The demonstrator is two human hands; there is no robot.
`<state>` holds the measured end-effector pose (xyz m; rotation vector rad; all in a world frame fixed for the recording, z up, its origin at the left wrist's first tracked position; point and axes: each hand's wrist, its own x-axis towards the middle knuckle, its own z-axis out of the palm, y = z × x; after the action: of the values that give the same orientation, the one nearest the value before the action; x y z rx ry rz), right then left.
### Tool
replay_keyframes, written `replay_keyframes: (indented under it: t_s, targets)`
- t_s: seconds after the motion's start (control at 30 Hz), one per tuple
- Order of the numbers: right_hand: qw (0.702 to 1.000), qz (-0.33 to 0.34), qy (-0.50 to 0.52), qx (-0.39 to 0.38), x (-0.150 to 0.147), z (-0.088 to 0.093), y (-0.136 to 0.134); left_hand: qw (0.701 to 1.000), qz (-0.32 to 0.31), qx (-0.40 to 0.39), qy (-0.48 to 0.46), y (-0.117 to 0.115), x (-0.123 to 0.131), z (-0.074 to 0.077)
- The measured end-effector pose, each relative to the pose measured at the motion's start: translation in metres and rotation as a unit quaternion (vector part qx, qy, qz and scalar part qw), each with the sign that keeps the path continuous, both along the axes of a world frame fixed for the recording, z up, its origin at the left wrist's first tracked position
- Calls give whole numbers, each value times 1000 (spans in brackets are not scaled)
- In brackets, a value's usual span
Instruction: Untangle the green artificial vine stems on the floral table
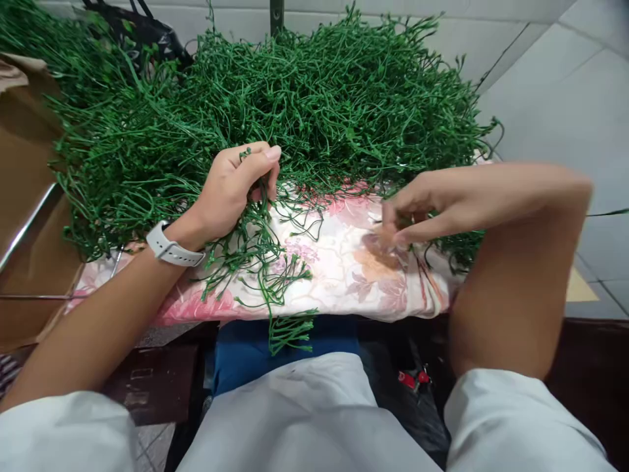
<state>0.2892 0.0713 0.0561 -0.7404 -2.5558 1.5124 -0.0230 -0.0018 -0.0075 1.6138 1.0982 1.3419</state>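
A large heap of thin green artificial-looking stems with small knobbed tips covers the back of the table. My left hand, with a white watch on its wrist, is closed on several green stems. They hang down from the fist over the cloth and past its front edge. My right hand is over the cloth at the heap's right front, its fingers bent downward and smeared by motion. Whether anything lies between those fingertips cannot be made out.
A floral cloth covers the table in front of me. At the left stands an open cardboard box. A black bag sits behind the heap. White tiled wall rises at the back right. A red tag with keys lies below the table.
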Motion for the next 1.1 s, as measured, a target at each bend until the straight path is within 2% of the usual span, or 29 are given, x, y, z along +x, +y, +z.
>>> replay_keyframes:
  t_s: [0.2,0.33,0.47,0.6,0.73,0.87,1.0,1.1]
  targets:
    - [982,100,-161,0,-14,-11,-2,1000,17,-10,21,-1,6,-4]
    - [961,142,-236,0,-17,-6,1,999,4,-19,45,-4,6,-2]
    - [962,124,-242,-3,-11,0,0,998,4,-18,65,-6,8,-1]
    - [971,105,-214,13,-7,-6,1,998,-23,3,66,-4,9,0]
    - [969,91,-216,80,-8,-19,-4,997,-22,9,73,-2,9,-1]
    - [956,58,-226,176,-6,-31,-23,995,-16,7,98,-2,9,-2]
    - [950,35,-222,218,15,-35,-34,993,-12,0,116,-5,9,-2]
    - [947,-19,-215,236,41,-29,-32,994,-18,-5,110,-6,11,0]
